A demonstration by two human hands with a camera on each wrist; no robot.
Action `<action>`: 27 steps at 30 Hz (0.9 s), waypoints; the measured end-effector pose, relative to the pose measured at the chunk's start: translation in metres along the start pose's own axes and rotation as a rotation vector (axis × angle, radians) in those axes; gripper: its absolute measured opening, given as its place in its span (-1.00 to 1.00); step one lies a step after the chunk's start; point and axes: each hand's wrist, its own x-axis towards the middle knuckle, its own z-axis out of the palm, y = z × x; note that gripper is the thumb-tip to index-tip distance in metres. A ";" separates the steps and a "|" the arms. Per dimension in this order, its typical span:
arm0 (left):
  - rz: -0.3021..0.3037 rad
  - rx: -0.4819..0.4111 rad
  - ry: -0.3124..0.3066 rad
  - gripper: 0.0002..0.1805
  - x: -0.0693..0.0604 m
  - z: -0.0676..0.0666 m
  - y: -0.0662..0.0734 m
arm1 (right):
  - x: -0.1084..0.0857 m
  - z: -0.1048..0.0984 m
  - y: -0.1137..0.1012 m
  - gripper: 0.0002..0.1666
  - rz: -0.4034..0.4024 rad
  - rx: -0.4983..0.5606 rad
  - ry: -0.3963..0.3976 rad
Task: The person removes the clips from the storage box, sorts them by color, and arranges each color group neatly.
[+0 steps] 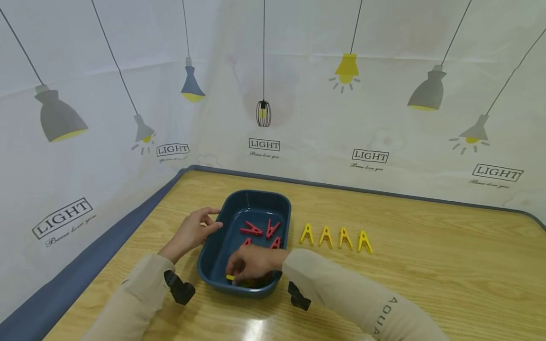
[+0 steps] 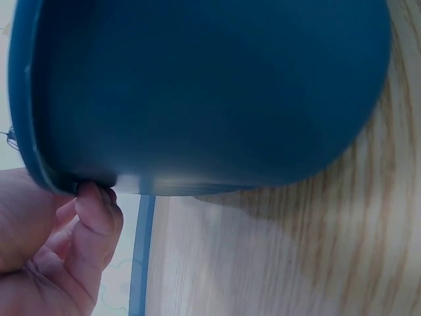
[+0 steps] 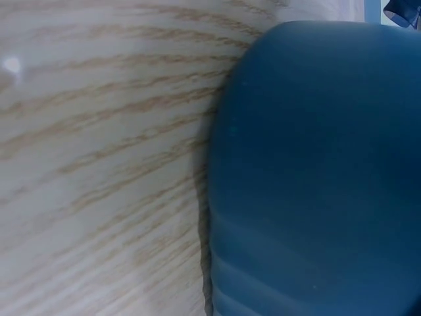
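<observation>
Inside the tub (image 1: pixel 230 232), only head view shows clips (image 1: pixel 253 229).

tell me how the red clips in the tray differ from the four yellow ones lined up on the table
Place: the red clips lie inside the blue tray; the row of yellow clips sits outside it, on the table.
Arrangement: the red clips point at mixed angles, while the yellow clips' legs all point roughly toward the person.
Visibility: some red clips are partly hidden; all four yellow clips show fully.
Shared: both have two spread legs.
</observation>
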 end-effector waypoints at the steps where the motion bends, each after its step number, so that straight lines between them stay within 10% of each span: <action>1: -0.001 0.000 0.000 -0.54 0.000 0.000 0.000 | 0.000 0.000 0.000 -0.77 0.004 -0.002 0.003; 27: 0.012 0.009 -0.008 -0.54 -0.001 0.000 0.001 | -0.026 -0.008 -0.006 -0.72 -0.050 0.027 0.305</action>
